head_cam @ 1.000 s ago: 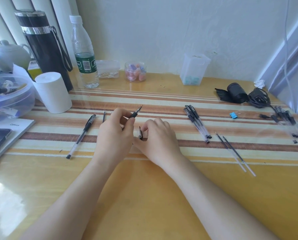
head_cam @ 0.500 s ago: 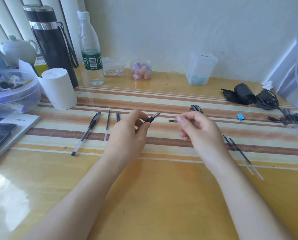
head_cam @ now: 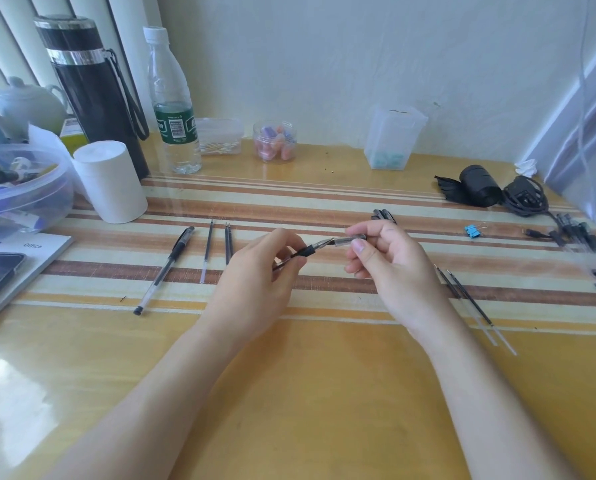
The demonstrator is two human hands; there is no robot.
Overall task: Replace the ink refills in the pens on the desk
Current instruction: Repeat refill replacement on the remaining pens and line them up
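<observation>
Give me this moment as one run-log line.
left hand: grips pen, tip pointing right | right hand: pinches clear cap at pen tip | cap: not fully on

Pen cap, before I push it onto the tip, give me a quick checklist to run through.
1. The left hand grips the pen: ok.
2. The right hand pinches the cap: ok.
3. The cap's open end meets the pen tip: ok.
4. The cap is fully seated: not ok, the tip is only at its mouth.
5. A fresh refill is inside the pen: cannot tell.
</observation>
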